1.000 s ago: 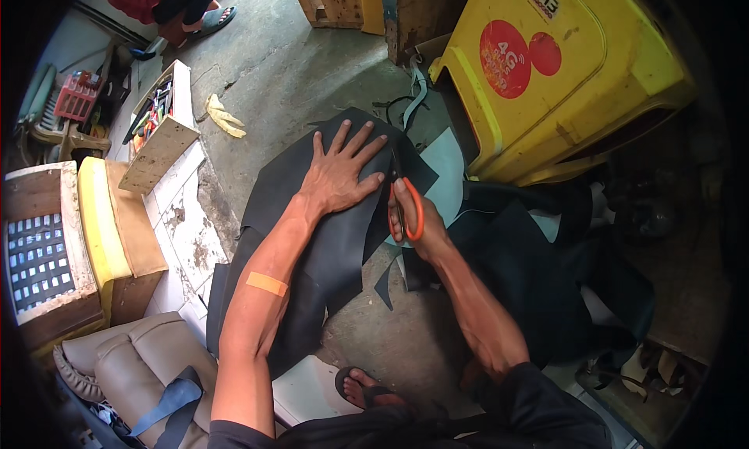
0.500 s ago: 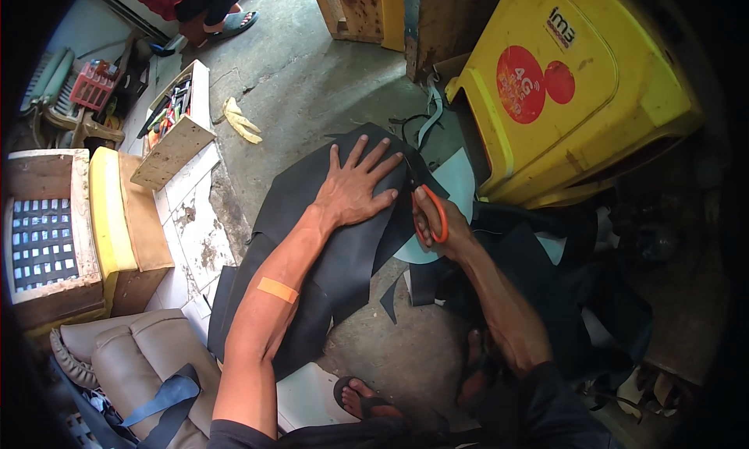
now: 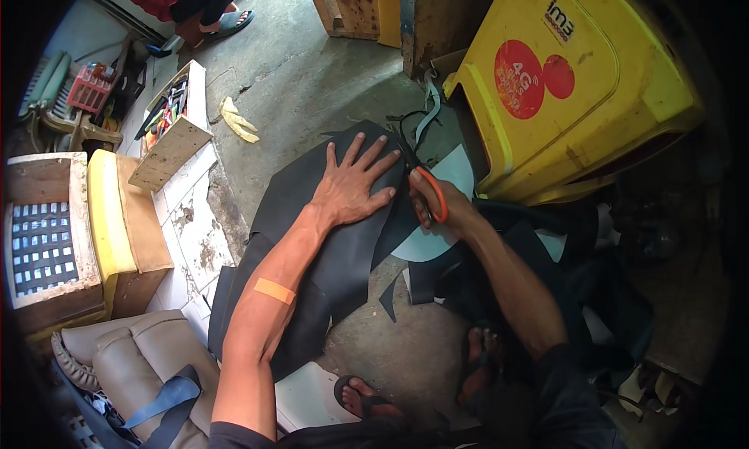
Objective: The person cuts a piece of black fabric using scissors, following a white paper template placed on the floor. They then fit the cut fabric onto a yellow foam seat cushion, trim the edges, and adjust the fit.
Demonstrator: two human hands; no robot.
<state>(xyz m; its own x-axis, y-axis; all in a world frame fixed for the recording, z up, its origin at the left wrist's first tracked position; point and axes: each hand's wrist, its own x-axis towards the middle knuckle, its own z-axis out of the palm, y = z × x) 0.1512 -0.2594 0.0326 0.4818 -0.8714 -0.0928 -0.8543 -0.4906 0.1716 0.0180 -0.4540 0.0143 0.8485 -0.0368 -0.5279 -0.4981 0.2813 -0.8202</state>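
My left hand [image 3: 355,188] lies flat with fingers spread on a large sheet of black, leather-like material [image 3: 312,250] on the floor. A strip of plaster [image 3: 275,291] crosses that forearm. My right hand [image 3: 449,205] is closed round the orange handles of a pair of scissors [image 3: 435,191]. Their dark blades reach the sheet's right edge, close to my left fingertips; the blade tips are hard to make out against the black. A pale rounded piece [image 3: 449,168] lies under and beside my right hand. A small dark offcut [image 3: 388,301] rests on the floor nearer me.
A yellow plastic stool [image 3: 577,82] lies tipped at the right, with dark material [image 3: 538,285] heaped below it. To the left are a wooden toolbox [image 3: 175,149], a yellow-edged wooden frame [image 3: 113,215] and a tan cushion [image 3: 148,355]. Another person's sandalled foot [image 3: 230,24] shows at the back.
My right hand and the scissors have shifted slightly away from me along the sheet's right edge, with the handles turned. My left hand stays flat on the sheet.
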